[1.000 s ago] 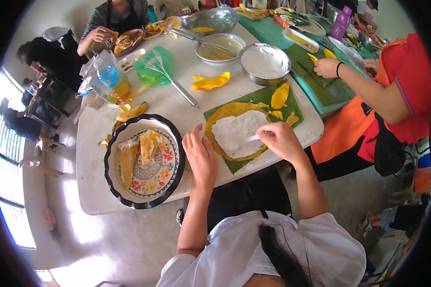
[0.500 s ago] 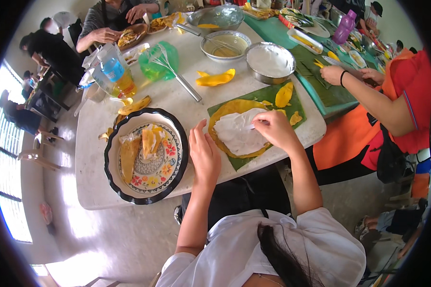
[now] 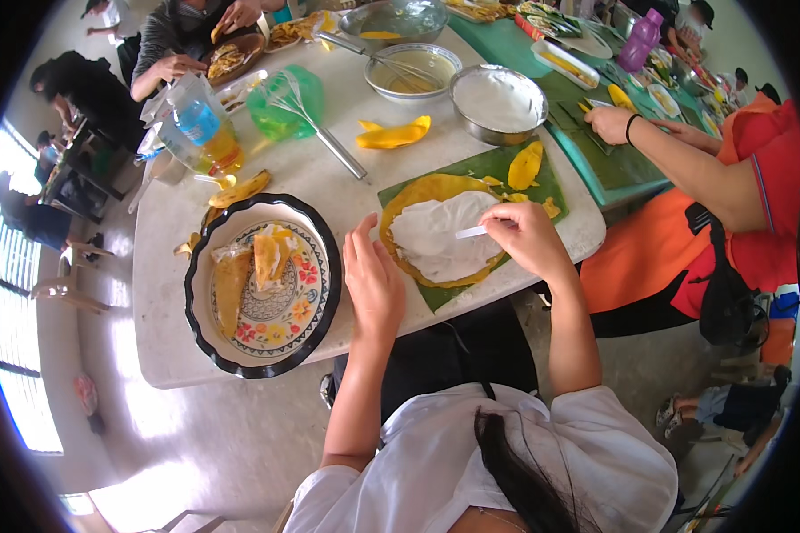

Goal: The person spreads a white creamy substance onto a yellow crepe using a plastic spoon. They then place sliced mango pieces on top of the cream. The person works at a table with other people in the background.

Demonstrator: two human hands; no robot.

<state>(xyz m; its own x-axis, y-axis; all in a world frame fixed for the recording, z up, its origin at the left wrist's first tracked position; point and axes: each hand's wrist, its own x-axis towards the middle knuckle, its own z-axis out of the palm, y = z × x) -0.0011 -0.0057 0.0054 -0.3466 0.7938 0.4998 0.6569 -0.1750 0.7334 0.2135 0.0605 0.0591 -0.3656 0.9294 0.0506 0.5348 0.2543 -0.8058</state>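
Observation:
A round yellow crepe (image 3: 428, 187), spread with white cream (image 3: 431, 242), lies on a piece of banana leaf (image 3: 552, 180) in front of me. My right hand (image 3: 535, 240) pinches a thin white plastic utensil (image 3: 471, 232) just above the cream's right part; its far end cannot be made out clearly. At the crepe's left edge, my left hand (image 3: 373, 286) is held with its fingers stretched out and nothing in it. Left of that hand stands a flowered dish with a wavy black rim (image 3: 329, 233), holding two folded filled crepes (image 3: 231, 289).
Behind the leaf are a steel bowl of cream (image 3: 498, 105), a whisk (image 3: 333, 149), mango peel (image 3: 394, 133) and a patterned bowl (image 3: 413, 78). An oil bottle (image 3: 206, 129) stands at back left. A co-worker in red (image 3: 773, 178) works close on the right.
My right hand has shifted slightly right, and more of the white utensil shows. My left hand stays almost where it was. The whole view has shifted a little.

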